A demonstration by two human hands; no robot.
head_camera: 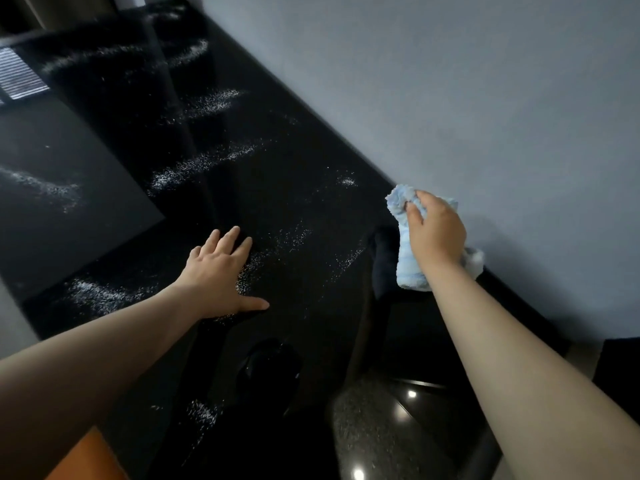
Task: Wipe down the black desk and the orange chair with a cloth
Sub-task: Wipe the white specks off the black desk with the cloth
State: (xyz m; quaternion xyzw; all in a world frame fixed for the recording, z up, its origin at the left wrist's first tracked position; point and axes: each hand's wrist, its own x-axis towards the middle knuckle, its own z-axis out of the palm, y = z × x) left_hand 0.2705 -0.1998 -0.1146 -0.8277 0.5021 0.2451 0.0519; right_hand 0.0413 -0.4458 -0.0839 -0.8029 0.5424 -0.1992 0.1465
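While the left grip (221, 271) lies flat and open on the counter (284, 161), probably bracing the reach, the right grip (436, 233) clutches the bunched cloth (408, 268) by the wall (450, 81), ready for the unwiped dust streaks (204, 105).

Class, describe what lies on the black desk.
White dust streaks and the flat left hand lie on the desk. The right hand holds a blue cloth at its edge. What the palm covers is hidden.
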